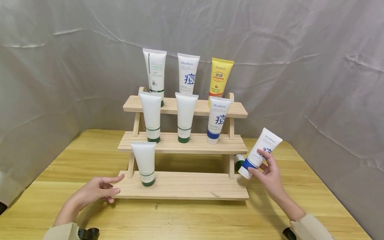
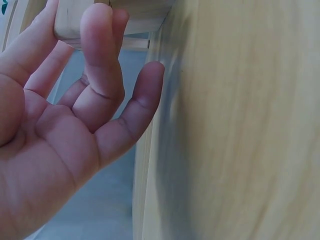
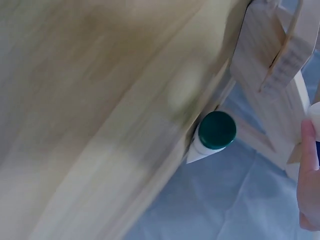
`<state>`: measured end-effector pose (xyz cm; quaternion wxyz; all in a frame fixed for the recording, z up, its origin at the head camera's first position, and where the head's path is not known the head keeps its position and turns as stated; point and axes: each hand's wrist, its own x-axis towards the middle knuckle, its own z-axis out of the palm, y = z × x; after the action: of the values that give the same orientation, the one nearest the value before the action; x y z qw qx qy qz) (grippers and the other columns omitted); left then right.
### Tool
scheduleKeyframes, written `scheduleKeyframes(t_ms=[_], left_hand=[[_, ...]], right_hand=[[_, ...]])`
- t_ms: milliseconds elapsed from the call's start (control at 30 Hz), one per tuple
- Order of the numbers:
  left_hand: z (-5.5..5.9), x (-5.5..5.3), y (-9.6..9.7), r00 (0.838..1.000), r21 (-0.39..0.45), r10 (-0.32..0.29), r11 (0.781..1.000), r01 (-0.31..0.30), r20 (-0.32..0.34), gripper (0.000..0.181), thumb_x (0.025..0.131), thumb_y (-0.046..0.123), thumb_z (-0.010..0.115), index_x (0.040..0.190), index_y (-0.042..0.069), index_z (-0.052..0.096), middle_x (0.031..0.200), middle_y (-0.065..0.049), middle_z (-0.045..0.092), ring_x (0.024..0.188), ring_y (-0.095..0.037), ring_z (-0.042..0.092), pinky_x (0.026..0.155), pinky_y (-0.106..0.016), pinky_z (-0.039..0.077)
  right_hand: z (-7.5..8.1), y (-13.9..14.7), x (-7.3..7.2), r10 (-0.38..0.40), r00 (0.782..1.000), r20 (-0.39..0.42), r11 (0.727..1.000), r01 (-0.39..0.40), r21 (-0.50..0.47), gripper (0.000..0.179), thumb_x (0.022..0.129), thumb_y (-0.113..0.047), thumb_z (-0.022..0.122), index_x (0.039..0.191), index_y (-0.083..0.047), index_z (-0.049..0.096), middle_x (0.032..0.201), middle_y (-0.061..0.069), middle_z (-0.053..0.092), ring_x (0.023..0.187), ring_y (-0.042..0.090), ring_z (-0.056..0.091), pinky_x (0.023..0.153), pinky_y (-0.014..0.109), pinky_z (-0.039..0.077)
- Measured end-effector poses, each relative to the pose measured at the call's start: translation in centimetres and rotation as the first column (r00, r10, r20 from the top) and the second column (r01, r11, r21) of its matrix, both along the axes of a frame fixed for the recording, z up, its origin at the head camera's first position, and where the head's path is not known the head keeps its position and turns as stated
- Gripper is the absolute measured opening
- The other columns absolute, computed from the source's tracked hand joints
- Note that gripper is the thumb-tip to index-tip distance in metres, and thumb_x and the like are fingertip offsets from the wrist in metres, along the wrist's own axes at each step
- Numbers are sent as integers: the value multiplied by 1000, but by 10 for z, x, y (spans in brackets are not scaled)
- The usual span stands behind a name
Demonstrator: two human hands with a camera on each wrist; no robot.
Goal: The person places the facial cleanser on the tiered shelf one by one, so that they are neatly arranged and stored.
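Observation:
My right hand (image 1: 270,175) grips a white tube with a blue band (image 1: 261,150) between thumb and fingers. The tube tilts, cap down, beside the right end of a three-step wooden display stand (image 1: 192,190). In the right wrist view, only part of the right hand (image 3: 308,185) shows at the edge. At the stand's lower left end, my left hand (image 1: 96,190) holds the bottom board's end between thumb and index finger. The left wrist view shows the left hand (image 2: 65,130) at the board's corner (image 2: 70,22), other fingers loosely bent. A green-capped white tube (image 1: 147,163) stands on the bottom step's left.
On the middle step stand two green-capped tubes (image 1: 151,115) (image 1: 186,116) and a blue-banded tube (image 1: 218,120). The top step bears two white tubes (image 1: 156,71) (image 1: 188,73) and a yellow tube (image 1: 220,78). Behind the stand's right side lies another green-capped tube (image 3: 217,131).

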<state>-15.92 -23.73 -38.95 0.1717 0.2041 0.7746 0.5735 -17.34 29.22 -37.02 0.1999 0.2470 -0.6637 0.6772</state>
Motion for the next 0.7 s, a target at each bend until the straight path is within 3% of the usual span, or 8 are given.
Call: scheduleKeyframes(t_ms=[33, 200, 400, 700], left_hand=[[0, 0, 0, 1000, -2, 0, 1000, 0, 2, 55, 88, 11, 57, 127, -14, 28, 71, -13, 56, 60, -18, 58, 63, -28, 48], [1, 0, 1, 1000, -1, 1, 1000, -1, 8, 55, 88, 11, 57, 127, -14, 28, 70, -12, 56, 59, -18, 58, 63, -29, 48], [1, 1, 0, 1000, -3, -3, 1000, 2, -6, 55, 88, 11, 56, 128, -14, 27, 69, -11, 55, 59, -17, 58, 60, -29, 49], [0, 0, 0, 1000, 0, -2, 1000, 2, -3, 54, 88, 10, 56, 127, -15, 28, 71, -14, 56, 59, -17, 58, 59, -30, 49]], right_hand=[[5, -6, 4, -20, 1000, 2, 1000, 20, 24, 62, 76, 1, 67, 129, 0, 36, 117, 10, 38, 92, 12, 56, 66, 24, 51], [11, -20, 6, 41, 997, -59, 999, -40, 23, 60, 73, 16, 61, 126, 2, 38, 117, 8, 41, 92, 13, 57, 65, 22, 50], [15, -40, 8, 10, 999, -33, 999, -8, 49, 63, 69, 28, 55, 125, 8, 35, 115, 10, 41, 90, 14, 58, 64, 23, 51], [16, -65, 7, -11, 998, -54, 996, 16, 85, 61, 66, 29, 58, 120, 8, 38, 113, 8, 44, 88, 11, 58, 61, 23, 51]])
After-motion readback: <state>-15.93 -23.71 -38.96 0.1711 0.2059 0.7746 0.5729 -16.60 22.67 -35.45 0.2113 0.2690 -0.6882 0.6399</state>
